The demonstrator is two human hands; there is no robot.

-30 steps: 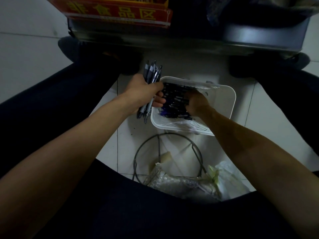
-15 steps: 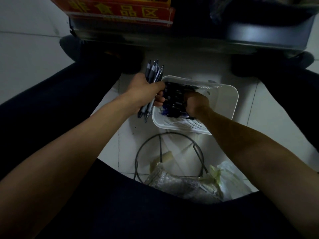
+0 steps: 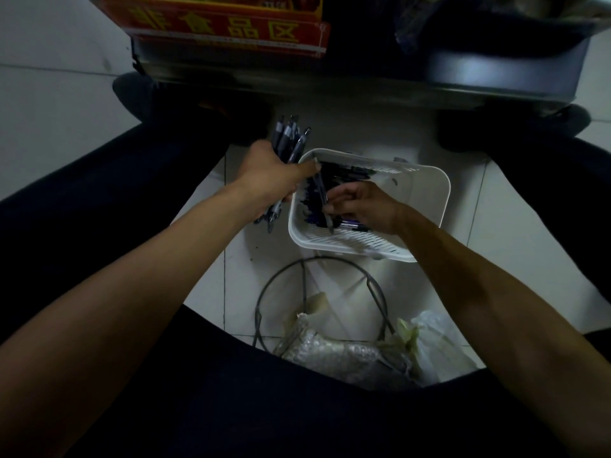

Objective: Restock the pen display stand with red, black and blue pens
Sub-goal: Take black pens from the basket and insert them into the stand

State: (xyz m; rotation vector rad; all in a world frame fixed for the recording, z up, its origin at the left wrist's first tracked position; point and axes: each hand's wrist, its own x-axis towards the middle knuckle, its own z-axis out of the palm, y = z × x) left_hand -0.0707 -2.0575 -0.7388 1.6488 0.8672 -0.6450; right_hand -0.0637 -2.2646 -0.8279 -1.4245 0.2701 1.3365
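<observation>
A white slotted basket point(image 3: 426, 200) sits on the tiled floor between my legs, with a heap of dark pens point(image 3: 344, 175) in its left half. My left hand point(image 3: 274, 178) grips a bundle of pens point(image 3: 287, 138) just left of the basket's rim, their tips fanning upward. My right hand point(image 3: 363, 206) is inside the basket and pinches a single pen point(image 3: 322, 200), which slants up toward my left thumb. The light is dim, so pen colours are hard to tell. No display stand is in view.
A wire ring frame point(image 3: 317, 292) lies on the floor in front of the basket, with crumpled plastic bags point(image 3: 357, 352) beside it. A low shelf edge with a red sign point(image 3: 228, 28) runs across the top. My dark trouser legs flank the basket.
My right hand has come up from among the heaped pens with one pen pinched and brought its end toward my left hand. The left hand with its bundle has hardly moved.
</observation>
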